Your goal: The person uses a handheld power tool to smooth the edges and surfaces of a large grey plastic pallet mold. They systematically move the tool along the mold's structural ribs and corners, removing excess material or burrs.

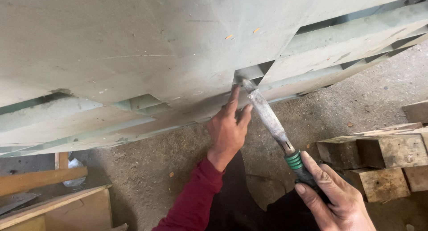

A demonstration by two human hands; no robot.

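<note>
The chisel (267, 117) is gripped at its handle by the right hand (332, 197), its tip set into the panel (133, 44) notch; the left hand (228, 130), fingers extended and holding nothing, is pressed against the panel edge to steady it.

Matt green-painted panel (133, 48) (dusty); dull metal chisel (267, 117); rough wood blocks (383, 155); gritty concrete floor (178, 168).

Our way up is blocked by the grey-green panel (133, 44). Concrete floor (178, 151) between is open. Wood blocks (383, 155) crowd our right.
</note>
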